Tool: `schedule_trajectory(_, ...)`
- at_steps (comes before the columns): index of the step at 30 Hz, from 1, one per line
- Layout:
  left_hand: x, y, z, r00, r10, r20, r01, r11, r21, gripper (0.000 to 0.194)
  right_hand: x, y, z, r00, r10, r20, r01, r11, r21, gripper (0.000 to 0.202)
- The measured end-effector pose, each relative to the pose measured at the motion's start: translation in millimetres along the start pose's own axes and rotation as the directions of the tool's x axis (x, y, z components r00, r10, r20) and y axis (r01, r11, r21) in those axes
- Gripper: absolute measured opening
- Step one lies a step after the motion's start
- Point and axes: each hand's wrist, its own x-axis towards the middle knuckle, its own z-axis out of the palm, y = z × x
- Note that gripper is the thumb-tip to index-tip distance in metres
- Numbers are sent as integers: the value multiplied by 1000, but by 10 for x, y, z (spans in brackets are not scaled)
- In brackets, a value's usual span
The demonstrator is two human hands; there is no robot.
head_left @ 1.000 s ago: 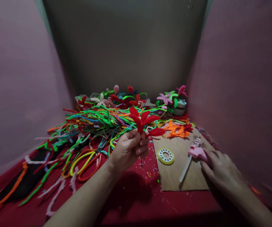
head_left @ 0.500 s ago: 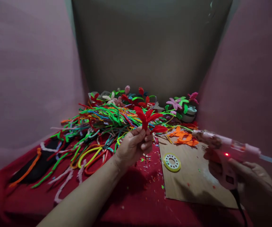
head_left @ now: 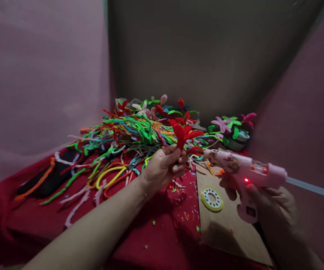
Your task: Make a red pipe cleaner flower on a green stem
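Pinched in my left hand (head_left: 166, 165) is a red pipe-cleaner flower (head_left: 182, 134), its petals fanned upward and to the right. A thin dark stem with a green tip shows below my fingers. My right hand (head_left: 271, 198) is wrapped round the handle of a pink hot glue gun (head_left: 235, 163), whose red light is lit. The gun's nozzle points left, close to the flower's lowest right petal; whether they touch I cannot tell. A clear glue stick (head_left: 314, 188) sticks out of its back end.
A heap of coloured pipe cleaners (head_left: 139, 129) lies behind my left hand, near scissors (head_left: 117, 174). Finished flowers (head_left: 184, 116) stand at the back. A yellow-rimmed tape roll (head_left: 212, 198) rests on a wooden board (head_left: 221, 232). Scraps dot the red cloth (head_left: 150, 243).
My right hand has brought the glue gun left, up to the red flower. My left hand still holds the flower. The view has shifted a little, so the background sits farther right.
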Motion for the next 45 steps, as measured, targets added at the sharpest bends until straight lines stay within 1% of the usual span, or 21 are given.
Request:
schedule_trajectory(4,8,-16,-24,1000,-11,-11,11,1000,15,23,15,41,-3,1000,-14,-4,14,1000,7,28)
schedule_trajectory(10,16,-36,-43,1000,-9,20,8,1000,17,19,6,12,17,1000,5,-9,-5,1000,-28,27)
schedule_trajectory(14,14,-50,-44,1000,-1,31,0,999,34,17,18,22,30,999,50,-4,-51,999,-13,28)
schedule_trajectory(19,15,-63,-40,999,13,37,-15,998,56,16,18,39,40,996,87,-31,-86,996,37,23)
schedule_trajectory(24,28,-75,-52,999,21,38,-23,998,65,17,-3,23,32,994,104,-39,-103,994,21,29)
schedule_trajectory(29,32,-71,-60,999,6,32,-9,997,75,20,-14,43,25,986,156,-64,-151,986,73,32)
schedule_trajectory(37,41,-86,-71,998,24,60,-28,998,63,17,-3,81,20,987,147,-69,-141,986,92,30)
schedule_trajectory(41,46,-93,-76,997,25,66,-29,998,58,15,7,108,28,980,171,-100,-160,981,109,32)
schedule_trajectory(45,44,-93,-72,998,27,64,-31,997,64,15,6,158,6,985,128,-114,-118,989,86,28)
